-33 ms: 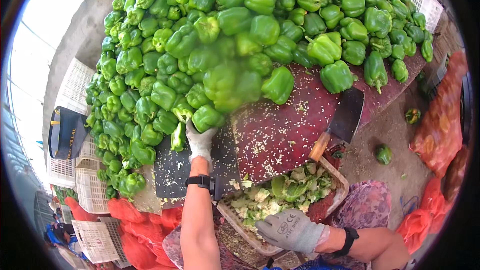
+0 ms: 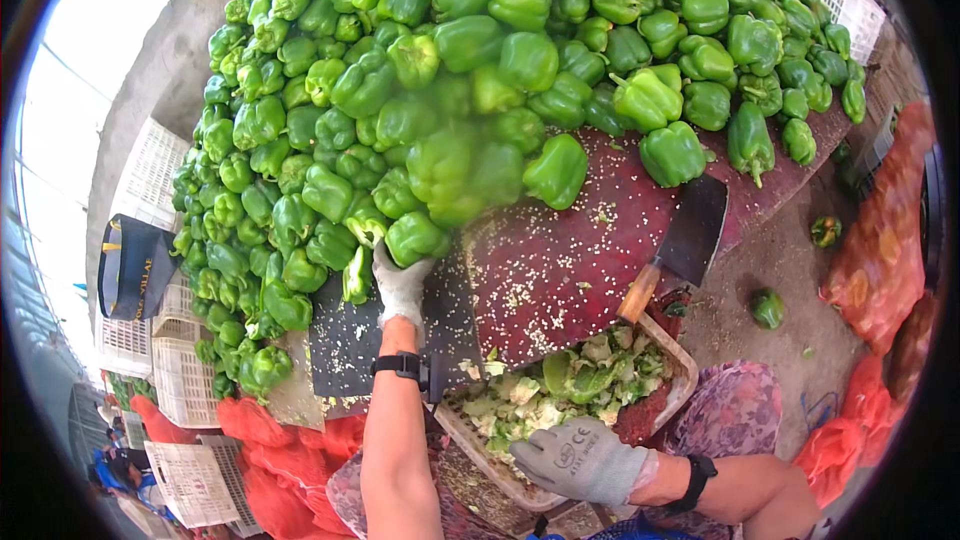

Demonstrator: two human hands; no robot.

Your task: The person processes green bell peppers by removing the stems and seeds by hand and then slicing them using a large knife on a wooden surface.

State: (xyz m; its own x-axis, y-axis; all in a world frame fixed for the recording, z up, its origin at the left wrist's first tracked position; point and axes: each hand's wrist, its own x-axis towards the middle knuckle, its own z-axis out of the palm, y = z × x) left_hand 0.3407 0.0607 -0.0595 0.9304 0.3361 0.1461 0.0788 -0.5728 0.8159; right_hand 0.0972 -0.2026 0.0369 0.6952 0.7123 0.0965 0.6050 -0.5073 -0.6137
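Observation:
My left hand (image 2: 402,285), in a pale grey glove, is closed on a whole green bell pepper (image 2: 416,238) at the pile's near edge. Its fingers are partly hidden by the pepper. Left of it a cut pepper piece (image 2: 357,276) lies against the pile. My right hand (image 2: 582,460), also gloved, is over the near rim of a crate (image 2: 682,355) with pepper cores and scraps (image 2: 600,380). Its fingers curl downward, and whatever they hold is hidden. A broad dark cleaver (image 2: 694,230) with a wooden handle rests at the red board's right edge.
A large heap of green bell peppers (image 2: 470,40) covers the far side. Seeds dot the red board (image 2: 560,280) and the dark mat (image 2: 340,340). White plastic crates (image 2: 183,380) and red mesh sacks (image 2: 290,465) are at left; a filled mesh sack (image 2: 885,240) stands right.

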